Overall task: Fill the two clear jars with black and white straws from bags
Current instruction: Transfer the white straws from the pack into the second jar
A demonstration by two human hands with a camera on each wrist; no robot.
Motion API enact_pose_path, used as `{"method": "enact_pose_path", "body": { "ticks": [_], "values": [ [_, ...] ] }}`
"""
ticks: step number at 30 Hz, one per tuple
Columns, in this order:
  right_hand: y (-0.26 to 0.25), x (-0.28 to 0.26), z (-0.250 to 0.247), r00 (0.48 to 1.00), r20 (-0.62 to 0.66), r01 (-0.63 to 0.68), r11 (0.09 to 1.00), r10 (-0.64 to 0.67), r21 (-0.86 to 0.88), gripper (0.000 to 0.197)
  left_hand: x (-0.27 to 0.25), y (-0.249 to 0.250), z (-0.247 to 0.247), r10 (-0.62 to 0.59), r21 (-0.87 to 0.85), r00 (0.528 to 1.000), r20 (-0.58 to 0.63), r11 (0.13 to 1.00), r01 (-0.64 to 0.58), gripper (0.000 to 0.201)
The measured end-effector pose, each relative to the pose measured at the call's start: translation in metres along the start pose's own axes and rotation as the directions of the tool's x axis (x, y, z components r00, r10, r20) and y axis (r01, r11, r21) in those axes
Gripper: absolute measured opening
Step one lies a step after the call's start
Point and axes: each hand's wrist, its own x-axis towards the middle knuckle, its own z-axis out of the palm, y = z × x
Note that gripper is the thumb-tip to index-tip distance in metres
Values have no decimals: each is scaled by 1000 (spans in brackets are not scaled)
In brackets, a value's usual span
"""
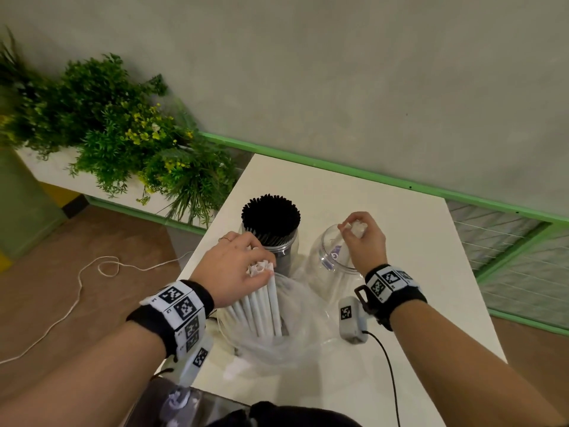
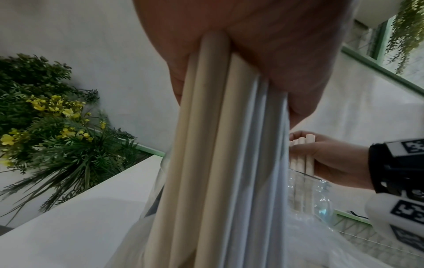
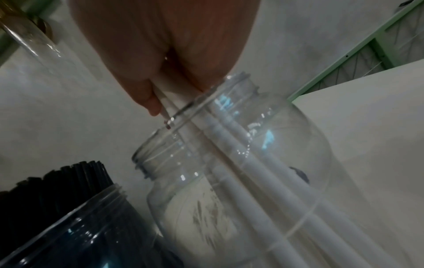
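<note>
White straws (image 1: 266,298) stand bunched in a clear plastic bag (image 1: 278,340) on the desk (image 1: 400,241), and the left hand (image 1: 234,266) grips their upper ends. Just behind the bag, one clear jar (image 1: 284,251) is packed full of black straws (image 1: 270,217). Beside it, the second clear jar (image 1: 331,263) holds only the few white straws (image 3: 241,145) that the right hand (image 1: 366,237) pinches at their tops, their lower ends down through the jar's mouth. Green plants (image 1: 123,134) sit off the desk's left side
</note>
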Motion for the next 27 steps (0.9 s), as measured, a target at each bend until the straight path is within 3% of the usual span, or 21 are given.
{"method": "enact_pose_path", "body": {
  "ticks": [3, 6, 11, 21, 27],
  "values": [
    [-3, 11, 1, 1000, -25, 17, 1000, -16, 16, 22, 0, 3, -1, -12, 9, 1000, 2, 1000, 12, 41],
    [-8, 20, 3, 998, -58, 21, 999, -19, 33, 13, 0, 3, 1, -24, 6, 1000, -18, 1000, 24, 38],
    [2, 19, 3, 998, 32, -47, 996, 49, -69, 17, 1, 3, 3, -44, 2, 999, -13, 999, 44, 38],
    [-10, 45, -9, 991, -121, 56, 998, -56, -3, 10, 4, 6, 4, -55, 12, 998, -22, 998, 55, 40],
    [9, 46, -11, 1000, -17, -2, 992, -1, -127, 7, 2, 6, 5, -60, 2, 998, -32, 998, 60, 38]
  ]
}}
